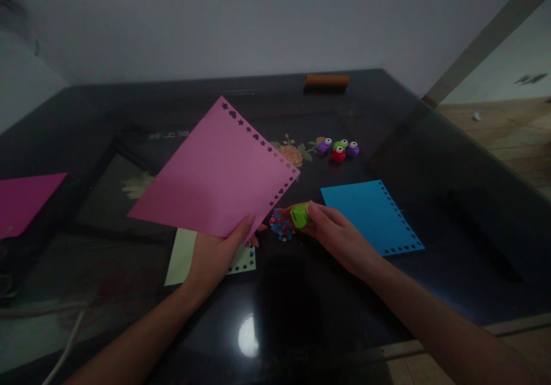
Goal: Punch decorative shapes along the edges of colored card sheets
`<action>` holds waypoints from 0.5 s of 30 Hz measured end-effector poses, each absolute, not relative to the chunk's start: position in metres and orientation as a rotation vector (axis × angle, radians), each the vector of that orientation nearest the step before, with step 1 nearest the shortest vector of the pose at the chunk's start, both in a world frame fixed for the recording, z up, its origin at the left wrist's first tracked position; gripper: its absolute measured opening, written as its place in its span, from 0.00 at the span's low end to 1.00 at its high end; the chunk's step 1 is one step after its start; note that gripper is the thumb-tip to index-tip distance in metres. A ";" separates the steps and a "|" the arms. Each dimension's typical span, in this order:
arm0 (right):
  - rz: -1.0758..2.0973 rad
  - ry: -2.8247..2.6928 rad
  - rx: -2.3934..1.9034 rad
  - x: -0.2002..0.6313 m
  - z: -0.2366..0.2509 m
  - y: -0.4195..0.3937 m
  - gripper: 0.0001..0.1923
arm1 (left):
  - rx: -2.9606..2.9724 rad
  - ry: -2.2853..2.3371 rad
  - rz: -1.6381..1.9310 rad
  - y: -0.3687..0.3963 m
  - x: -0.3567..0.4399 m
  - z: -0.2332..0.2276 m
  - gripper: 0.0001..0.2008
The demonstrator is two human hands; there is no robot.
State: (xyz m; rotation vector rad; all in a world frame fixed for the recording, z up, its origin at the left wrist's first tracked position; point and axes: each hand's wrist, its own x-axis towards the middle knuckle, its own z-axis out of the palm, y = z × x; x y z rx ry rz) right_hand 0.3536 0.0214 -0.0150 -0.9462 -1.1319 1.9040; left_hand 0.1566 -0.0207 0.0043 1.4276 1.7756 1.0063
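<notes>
My left hand (219, 253) grips a pink sheet of paper (210, 172) by its lower corner, thumb on top. Small star, heart and flower holes run along two of the sheet's edges. In my right hand (336, 230) is a green craft punch (300, 215), held between thumb and fingers, just off the sheet's right side and apart from it. Below the sheet's right corner lies a small pile of blue and pink paper cutouts (282, 226). A pale green sheet (181, 256) with punched edges is partly hidden under my left hand.
A blue punched sheet (365, 210) lies on the dark glossy table (284, 327) at right. Several purple, green and red craft punches (338, 154) cluster farther back. An orange-brown roll (327, 80) sits near the wall; a magenta sheet (26, 201) is at far left.
</notes>
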 end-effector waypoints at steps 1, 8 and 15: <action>1.908 -1.138 -0.941 0.353 -0.014 0.021 0.18 | 1.424 1.776 1.001 -0.021 0.157 0.005 0.13; 1.871 -1.258 -0.907 0.355 -0.007 0.023 0.17 | 1.425 1.760 1.029 -0.020 0.157 0.003 0.13; 1.734 -1.435 -1.025 0.358 -0.004 0.023 0.18 | 1.426 1.807 0.994 -0.020 0.156 0.001 0.15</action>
